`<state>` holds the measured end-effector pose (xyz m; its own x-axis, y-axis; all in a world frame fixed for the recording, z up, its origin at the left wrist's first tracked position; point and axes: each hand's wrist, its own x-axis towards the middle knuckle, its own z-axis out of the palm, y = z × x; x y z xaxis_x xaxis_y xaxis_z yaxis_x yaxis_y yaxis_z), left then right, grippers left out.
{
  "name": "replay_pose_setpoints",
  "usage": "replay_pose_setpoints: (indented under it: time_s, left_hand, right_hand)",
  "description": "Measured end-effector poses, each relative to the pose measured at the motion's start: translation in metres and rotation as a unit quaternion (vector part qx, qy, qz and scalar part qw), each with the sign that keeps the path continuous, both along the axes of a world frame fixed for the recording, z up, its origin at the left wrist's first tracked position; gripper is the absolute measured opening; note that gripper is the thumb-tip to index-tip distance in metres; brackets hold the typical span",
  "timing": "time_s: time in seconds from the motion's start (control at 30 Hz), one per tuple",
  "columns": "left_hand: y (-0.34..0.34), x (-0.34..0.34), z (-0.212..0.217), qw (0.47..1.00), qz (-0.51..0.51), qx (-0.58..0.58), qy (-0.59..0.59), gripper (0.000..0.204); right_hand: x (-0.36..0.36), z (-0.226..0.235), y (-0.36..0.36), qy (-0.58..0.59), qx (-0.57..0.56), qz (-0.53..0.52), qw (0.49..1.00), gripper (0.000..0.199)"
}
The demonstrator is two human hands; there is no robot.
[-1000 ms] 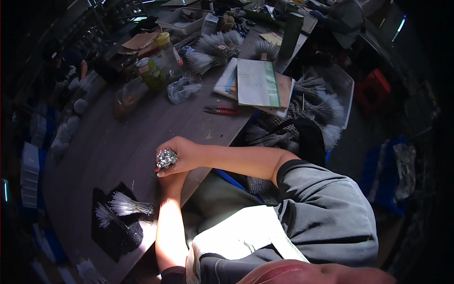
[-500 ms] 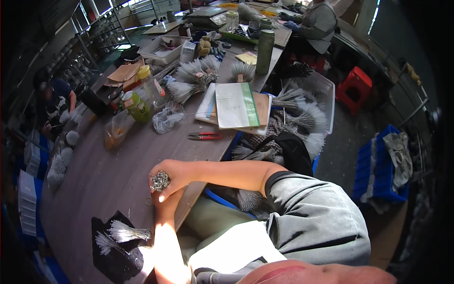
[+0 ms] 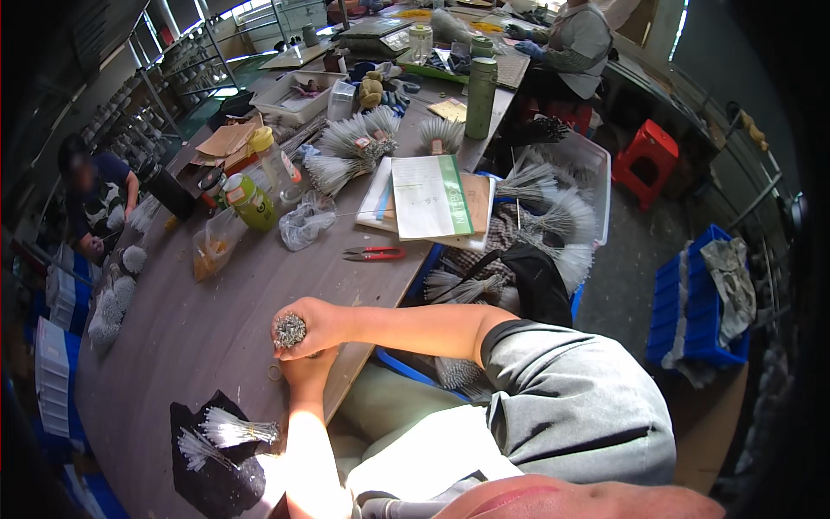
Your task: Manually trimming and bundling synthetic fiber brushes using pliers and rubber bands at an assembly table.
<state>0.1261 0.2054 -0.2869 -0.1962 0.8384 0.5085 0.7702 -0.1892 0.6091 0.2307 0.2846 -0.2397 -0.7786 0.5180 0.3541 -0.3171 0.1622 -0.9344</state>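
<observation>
My right hand (image 3: 318,327) is closed around a bundle of thin rods (image 3: 290,329), whose silvery ends point up out of the fist. Just below it, my left hand (image 3: 308,368) presses close against the right; its fingers are mostly hidden. A small pale ring (image 3: 275,372), like a rubber band, shows beside the left hand. Nearer the table's front edge lies a black cloth (image 3: 216,484). On it rest a tied bundle of white-tipped thin rods (image 3: 235,427) and a smaller loose cluster (image 3: 199,448).
Red-handled snips (image 3: 374,253) lie beyond my hands, near a notebook (image 3: 428,197) on papers. Bottles, a clear bag (image 3: 307,220) and more rod bundles (image 3: 359,138) stand farther back. Blue crates (image 3: 692,303) and a red stool (image 3: 646,164) are at right. Co-workers sit far left and far right.
My right hand has turned slightly and closed over the bundle; the thumb tip that showed below the rod ends is now tucked in. The bundle has shifted slightly left.
</observation>
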Motion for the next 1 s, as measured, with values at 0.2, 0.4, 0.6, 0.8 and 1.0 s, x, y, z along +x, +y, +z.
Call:
replay_pose_setpoints:
  time_s: [0.2,0.4,0.6,0.8,1.0]
  left_hand:
    - [0.0,0.003,-0.001,0.999,-0.009,0.009,-0.048,0.047]
    - [-0.001,0.006,0.006,0.999,-0.011,0.01,-0.036,0.042]
    - [-0.001,0.007,0.005,0.998,-0.009,-0.001,-0.067,0.047]
    - [-0.011,0.012,0.017,0.994,0.027,-0.041,-0.096,0.058]
    - [-0.014,0.021,0.015,0.999,0.009,0.036,-0.018,0.053]
  right_hand:
    - [0.001,-0.001,0.001,0.001,0.008,-0.004,1.0,0.023]
    - [0.0,-0.003,0.001,-0.004,0.025,-0.015,1.0,0.021]
    - [0.0,-0.002,0.0,-0.011,0.018,-0.016,1.0,0.019]
    - [0.004,0.011,-0.001,-0.032,0.09,-0.047,0.994,0.022]
    - [0.012,0.031,-0.014,-0.03,0.167,-0.104,0.98,0.022]
